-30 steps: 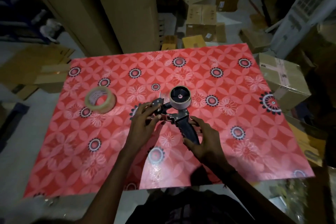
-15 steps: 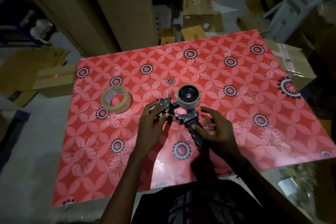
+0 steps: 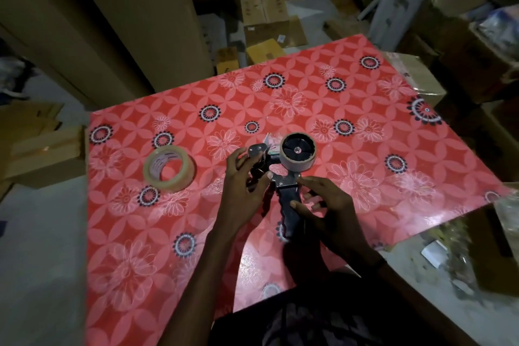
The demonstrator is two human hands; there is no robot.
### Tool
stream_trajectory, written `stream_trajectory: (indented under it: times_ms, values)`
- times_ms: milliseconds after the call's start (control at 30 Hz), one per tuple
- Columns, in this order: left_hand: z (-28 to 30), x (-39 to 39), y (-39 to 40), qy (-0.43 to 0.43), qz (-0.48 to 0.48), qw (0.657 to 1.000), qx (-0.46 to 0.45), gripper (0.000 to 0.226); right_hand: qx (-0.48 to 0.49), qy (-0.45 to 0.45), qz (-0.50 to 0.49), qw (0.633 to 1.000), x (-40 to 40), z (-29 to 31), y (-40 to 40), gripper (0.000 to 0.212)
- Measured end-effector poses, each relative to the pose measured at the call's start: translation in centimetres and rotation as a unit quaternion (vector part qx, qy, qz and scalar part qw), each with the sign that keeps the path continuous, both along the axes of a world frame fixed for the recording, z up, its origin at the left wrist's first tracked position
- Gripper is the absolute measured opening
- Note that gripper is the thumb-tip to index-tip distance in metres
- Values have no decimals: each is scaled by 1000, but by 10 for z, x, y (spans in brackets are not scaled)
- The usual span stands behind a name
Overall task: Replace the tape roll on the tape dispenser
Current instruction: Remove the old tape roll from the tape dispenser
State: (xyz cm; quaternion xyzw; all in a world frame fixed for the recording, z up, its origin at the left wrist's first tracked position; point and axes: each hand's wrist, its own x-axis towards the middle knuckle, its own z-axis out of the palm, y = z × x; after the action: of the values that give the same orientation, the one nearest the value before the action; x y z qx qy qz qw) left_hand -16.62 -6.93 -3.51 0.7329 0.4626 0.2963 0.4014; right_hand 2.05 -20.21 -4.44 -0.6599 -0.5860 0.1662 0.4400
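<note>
Mid-table: dispenser [image 3: 283,177] lies flat, left hand [image 3: 247,185] gripping its front, right hand [image 3: 323,205] pinching the handle; spent core [image 3: 297,153] looks light, stiff, grab its rim; new roll [image 3: 168,168] sits left

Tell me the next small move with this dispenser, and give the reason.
Probably pull the spent core off the tape dispenser. It looks nearly bare, while the full roll lies loose on the table. The right hand grips the handle; the left hand holds the front end.
</note>
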Motion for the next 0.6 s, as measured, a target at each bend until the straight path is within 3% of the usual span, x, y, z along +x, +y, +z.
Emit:
stream_trajectory:
  times_ms: [133, 367, 600]
  values:
    - [3, 2, -8, -15, -10, 1000, -13, 58, 5, 17, -15, 1000, 3, 2, 7, 47]
    - [6, 20, -29, -37, 86, 996, -13, 58, -24, 82, -48, 995, 39, 25, 45, 39]
    - [17, 60, -74, 31, 205, 978, -14, 63, -67, 61, -15, 996, 80, 35, 84, 43]
